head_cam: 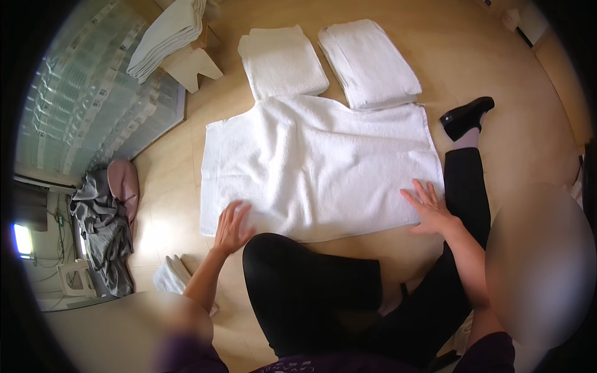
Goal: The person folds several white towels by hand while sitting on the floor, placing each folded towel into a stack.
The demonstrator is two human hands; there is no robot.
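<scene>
A white terry towel lies spread on the floor in front of me, flat at its left and right ends and wrinkled through the middle. Over its lower left corner is my left hand, fingers apart and slightly blurred, holding nothing; whether it touches the cloth I cannot tell. My right hand rests with spread fingers on the towel's lower right corner. Two stacks of folded white towels, a left one and a right one, sit at the spread towel's far edge.
More folded white towels lie on a small wooden stool. Packed clear plastic bottles stand at the left, above a grey cloth heap. A small folded white cloth lies near my left forearm. My legs flank the towel's near and right sides.
</scene>
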